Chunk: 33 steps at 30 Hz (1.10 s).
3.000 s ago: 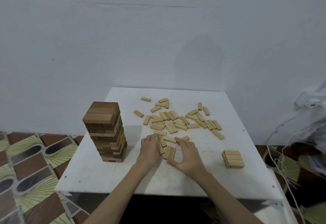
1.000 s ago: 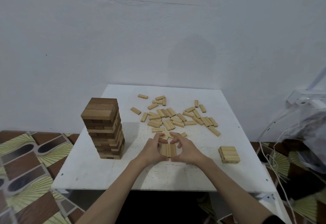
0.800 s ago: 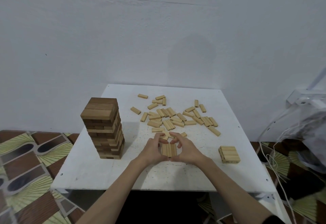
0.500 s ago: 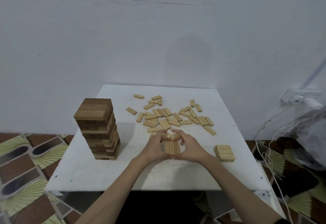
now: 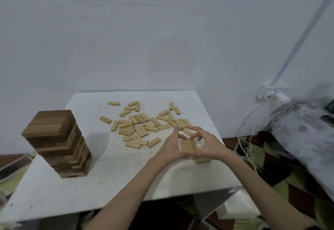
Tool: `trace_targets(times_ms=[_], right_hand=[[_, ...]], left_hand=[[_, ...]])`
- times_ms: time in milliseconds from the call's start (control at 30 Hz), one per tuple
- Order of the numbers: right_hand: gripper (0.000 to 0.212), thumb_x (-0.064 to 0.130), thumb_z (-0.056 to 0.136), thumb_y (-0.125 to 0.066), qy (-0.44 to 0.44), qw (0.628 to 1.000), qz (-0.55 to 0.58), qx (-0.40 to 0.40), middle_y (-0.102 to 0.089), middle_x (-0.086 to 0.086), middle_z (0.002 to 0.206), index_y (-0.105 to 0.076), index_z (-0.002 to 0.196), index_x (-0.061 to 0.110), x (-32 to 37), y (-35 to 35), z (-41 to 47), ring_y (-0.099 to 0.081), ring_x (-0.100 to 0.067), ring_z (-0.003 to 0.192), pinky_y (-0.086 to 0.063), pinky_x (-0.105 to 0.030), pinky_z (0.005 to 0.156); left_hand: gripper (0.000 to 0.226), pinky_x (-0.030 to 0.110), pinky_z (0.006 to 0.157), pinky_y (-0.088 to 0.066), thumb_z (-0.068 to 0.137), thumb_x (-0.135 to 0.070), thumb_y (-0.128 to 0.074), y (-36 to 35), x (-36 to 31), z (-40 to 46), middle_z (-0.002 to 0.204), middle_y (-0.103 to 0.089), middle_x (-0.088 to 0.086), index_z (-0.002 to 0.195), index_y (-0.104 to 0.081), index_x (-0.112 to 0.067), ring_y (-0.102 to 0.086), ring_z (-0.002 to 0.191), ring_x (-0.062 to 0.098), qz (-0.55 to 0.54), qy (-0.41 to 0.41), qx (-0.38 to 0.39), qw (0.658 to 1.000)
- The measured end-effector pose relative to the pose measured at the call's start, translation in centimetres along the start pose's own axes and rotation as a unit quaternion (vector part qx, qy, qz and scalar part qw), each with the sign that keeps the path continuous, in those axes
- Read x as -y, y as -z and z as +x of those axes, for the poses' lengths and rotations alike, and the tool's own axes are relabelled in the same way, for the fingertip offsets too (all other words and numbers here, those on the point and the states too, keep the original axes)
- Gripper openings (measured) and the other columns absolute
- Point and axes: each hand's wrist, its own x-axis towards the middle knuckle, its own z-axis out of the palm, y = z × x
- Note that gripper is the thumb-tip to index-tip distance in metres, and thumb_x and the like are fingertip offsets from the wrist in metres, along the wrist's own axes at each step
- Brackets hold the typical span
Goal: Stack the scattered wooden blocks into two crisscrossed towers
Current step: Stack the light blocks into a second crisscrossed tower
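Observation:
A tall crisscrossed tower [image 5: 57, 144] of darker wood stands at the table's left. Several light wooden blocks [image 5: 142, 123] lie scattered across the middle and back. My left hand [image 5: 171, 146] and my right hand [image 5: 207, 146] hold a row of three light blocks [image 5: 188, 146] between them, fingers curled round its two sides. The row hangs just above a short light stack [image 5: 202, 160] near the right edge, which my right hand mostly hides.
The white table [image 5: 117, 179] stands against a white wall. Its right edge runs close to the short stack. White cables [image 5: 249, 150] and a wall socket [image 5: 271, 93] are at the right, beside a grey bundle [image 5: 307, 132]. Patterned floor lies below on both sides.
Both hands gathered three blocks into a row at the table's middle, then carried the row to the right, over the short stack. The camera view has shifted as well.

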Motion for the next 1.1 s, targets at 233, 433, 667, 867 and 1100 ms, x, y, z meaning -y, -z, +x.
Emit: trace_targets(times_ms=[233,433,667,867,1100], right_hand=[[0.089,0.014,0.07,-0.081,-0.038,0.999,-0.001,0.018,-0.056,0.006,0.114,-0.031,0.141,0.028,-3.2,1.8,-1.3,-0.047,-0.016,0.106,-0.037,-0.016,0.075],[0.088,0.016,0.072,-0.081,-0.051,0.998,0.001,0.029,-0.055,0.01,0.112,-0.03,0.142,0.028,-4.8,2.1,-1.6,-0.046,-0.017,0.106,-0.034,-0.008,0.073],[0.087,0.013,0.073,-0.079,-0.058,0.998,0.0,0.037,-0.055,0.009,0.114,-0.029,0.143,0.027,-5.2,2.0,-1.5,-0.046,-0.017,0.108,-0.035,-0.008,0.074],[0.086,0.013,0.073,-0.079,-0.059,0.998,-0.001,0.036,-0.055,0.007,0.116,-0.029,0.143,0.025,-5.1,1.8,-1.4,-0.047,-0.018,0.108,-0.035,-0.008,0.075],[0.093,0.015,0.07,-0.082,-0.064,0.997,-0.009,0.042,-0.052,0.005,0.122,-0.027,0.144,0.028,-4.9,2.0,-1.5,-0.045,-0.018,0.111,-0.038,-0.022,0.085]], left_hand=[[0.096,0.021,0.088,-0.037,0.066,-0.031,-0.084,-3.9,-1.4,1.0,0.123,-0.054,0.001,0.14,-0.023,-0.019,-0.05,0.113,0.015,-0.005,0.007,0.006,1.0],[0.096,0.011,0.072,-0.036,0.068,-0.028,-0.083,-5.2,-1.6,1.5,0.124,-0.054,0.002,0.141,-0.022,-0.017,-0.048,0.101,0.006,-0.01,0.016,0.019,1.0],[0.097,0.004,0.065,-0.036,0.068,-0.031,-0.083,-5.5,-1.5,1.7,0.116,-0.056,0.0,0.141,-0.022,-0.016,-0.051,0.098,0.006,-0.009,0.022,0.02,1.0],[0.096,0.005,0.066,-0.035,0.067,-0.031,-0.084,-5.7,-1.3,1.8,0.117,-0.055,0.0,0.141,-0.023,-0.017,-0.05,0.1,0.006,-0.017,0.032,0.023,0.999],[0.104,0.024,0.092,-0.042,0.062,-0.028,-0.087,-5.8,-1.0,2.0,0.132,-0.047,0.004,0.143,-0.021,-0.018,-0.047,0.117,0.014,0.0,0.038,0.029,0.999]])
